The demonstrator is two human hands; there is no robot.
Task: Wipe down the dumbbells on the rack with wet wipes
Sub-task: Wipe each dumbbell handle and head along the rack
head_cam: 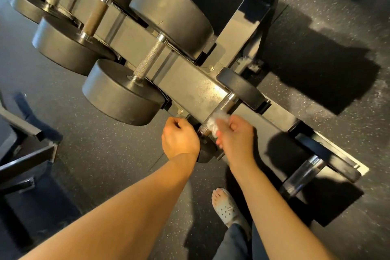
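- Head view is showing the small dumbbell (220,108) lying across the front rail of the rack (190,84), near the middle of the frame. Its long axis is running from about 1 o'clock at the far head to 7 o'clock at the near head.
- The right hand (237,136) is sitting just beside the handle's near end and is pinching the wet wipe (212,122) against the knurled metal. From that hand's middle, the wipe is lying at roughly 10 o'clock.
- Most of the handle is stretching away from the wipe toward 1 o'clock, so a stroke along the bar is likely going to travel up that line, and the right hand is the one placed for it.
- The left hand (179,138) is resting at about 9 o'clock from the handle's near end, just beside it. Its fingers are curling inward, but I cannot tell whether they are gripping the rack edge, the near head or nothing.
- The small dumbbell is looking dark and matte at its heads. Its handle is showing a cross-hatched grip with a bright glint near the far collar, and the near head is mostly hiding between the two hands.
- A much larger dumbbell (147,63) is sitting on the rack at 10 o'clock from the small one. Another dumbbell (301,175) is lying well apart at 4 o'clock, with no wipe on it.
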